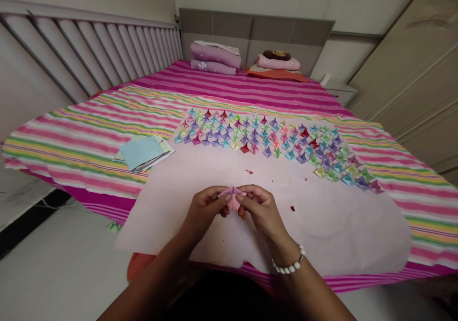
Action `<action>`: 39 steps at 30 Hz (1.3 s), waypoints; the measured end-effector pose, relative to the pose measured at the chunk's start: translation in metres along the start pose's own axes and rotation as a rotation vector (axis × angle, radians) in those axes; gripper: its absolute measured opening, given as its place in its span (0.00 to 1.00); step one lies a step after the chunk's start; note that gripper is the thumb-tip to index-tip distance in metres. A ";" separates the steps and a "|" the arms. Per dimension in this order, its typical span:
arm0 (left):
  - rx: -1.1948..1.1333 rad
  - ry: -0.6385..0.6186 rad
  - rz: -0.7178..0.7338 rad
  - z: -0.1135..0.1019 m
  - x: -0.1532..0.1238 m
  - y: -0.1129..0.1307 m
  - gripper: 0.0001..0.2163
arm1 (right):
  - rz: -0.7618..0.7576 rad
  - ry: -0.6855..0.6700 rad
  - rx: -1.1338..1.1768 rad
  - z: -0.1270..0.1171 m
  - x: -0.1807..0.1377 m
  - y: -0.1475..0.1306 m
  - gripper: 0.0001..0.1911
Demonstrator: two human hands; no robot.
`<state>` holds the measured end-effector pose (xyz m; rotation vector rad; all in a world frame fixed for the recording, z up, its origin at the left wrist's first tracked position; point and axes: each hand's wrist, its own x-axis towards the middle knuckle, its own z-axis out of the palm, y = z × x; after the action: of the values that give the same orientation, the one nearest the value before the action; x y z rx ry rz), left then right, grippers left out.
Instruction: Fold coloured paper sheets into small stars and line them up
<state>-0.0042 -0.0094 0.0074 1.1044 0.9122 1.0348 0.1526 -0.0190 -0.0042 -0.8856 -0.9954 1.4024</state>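
A small pink folded paper piece (234,201) is held up between my two hands, above the large pale sheet (168,201) spread on the bed. The fingers of my left hand (210,202) pinch its left side, the thumb pressed on the front. On its right side my right hand (258,205) pinches in the same way, a white beaded bracelet (288,266) round that wrist. Beyond my hands, rows of folded paper pieces (254,135) in many colours stand along the far part of the sheet. The backs of my fingertips are partly hidden.
A stack of square papers (140,152), light blue on top, lies left of the sheet. Red paper scraps (292,208) are scattered on the sheet. Folded bedding (215,58) and a pillow pile (278,64) rest by the headboard (232,25). A railing (107,49) runs along the left.
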 end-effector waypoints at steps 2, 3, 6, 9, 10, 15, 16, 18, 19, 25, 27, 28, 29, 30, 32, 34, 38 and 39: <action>-0.007 -0.015 -0.002 -0.001 -0.001 0.002 0.10 | -0.005 -0.002 0.024 0.000 0.000 0.000 0.06; -0.012 -0.028 -0.001 -0.002 -0.001 0.002 0.09 | -0.010 -0.004 0.039 0.000 0.000 0.000 0.05; -0.027 -0.086 -0.005 -0.006 -0.002 0.000 0.09 | -0.029 -0.024 0.076 -0.001 -0.001 0.000 0.04; -0.075 -0.128 -0.021 -0.008 -0.003 -0.001 0.08 | -0.048 -0.055 0.085 -0.002 -0.001 0.000 0.03; -0.101 -0.133 -0.030 -0.008 -0.003 -0.001 0.08 | -0.056 -0.067 0.084 -0.002 -0.002 -0.001 0.03; -0.233 -0.149 -0.090 -0.005 -0.003 0.005 0.08 | -0.091 -0.108 0.040 -0.005 -0.005 -0.002 0.03; -0.242 -0.157 -0.093 -0.004 -0.003 0.006 0.09 | -0.097 -0.112 0.029 -0.006 -0.005 -0.003 0.04; -0.210 -0.155 -0.074 -0.004 -0.003 0.007 0.11 | -0.117 -0.128 0.010 -0.006 -0.007 -0.004 0.05; -0.160 -0.139 -0.057 -0.004 -0.003 0.008 0.11 | -0.127 -0.137 -0.002 -0.006 -0.008 -0.005 0.05; 0.126 -0.030 0.060 -0.001 -0.005 0.008 0.12 | -0.126 -0.023 -0.119 -0.001 -0.008 -0.007 0.08; 0.185 -0.008 0.086 0.000 -0.006 0.009 0.18 | -0.097 0.031 -0.104 0.000 -0.007 -0.008 0.14; 0.214 -0.001 0.092 0.001 -0.006 0.009 0.21 | -0.076 0.039 -0.100 0.001 -0.006 -0.009 0.16; 0.237 0.005 0.094 0.001 -0.006 0.010 0.23 | -0.054 0.035 -0.104 0.001 -0.006 -0.009 0.16; 0.249 0.012 0.093 0.001 -0.006 0.010 0.24 | -0.034 0.027 -0.115 0.001 -0.005 -0.010 0.14; 0.242 0.020 0.082 0.001 -0.006 0.011 0.25 | -0.019 0.015 -0.143 0.001 -0.005 -0.010 0.10; 0.204 0.001 0.050 0.000 -0.005 0.011 0.21 | -0.033 0.005 -0.162 0.000 -0.004 -0.011 0.08; 0.191 -0.042 -0.007 -0.002 -0.004 0.011 0.08 | -0.072 -0.023 -0.199 0.001 -0.005 -0.012 0.08; 0.207 -0.036 -0.005 -0.002 -0.003 0.012 0.08 | -0.079 -0.023 -0.205 0.001 -0.006 -0.012 0.08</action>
<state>-0.0089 -0.0108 0.0187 1.2877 1.0094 0.9284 0.1569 -0.0246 0.0075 -0.9711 -1.1948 1.2616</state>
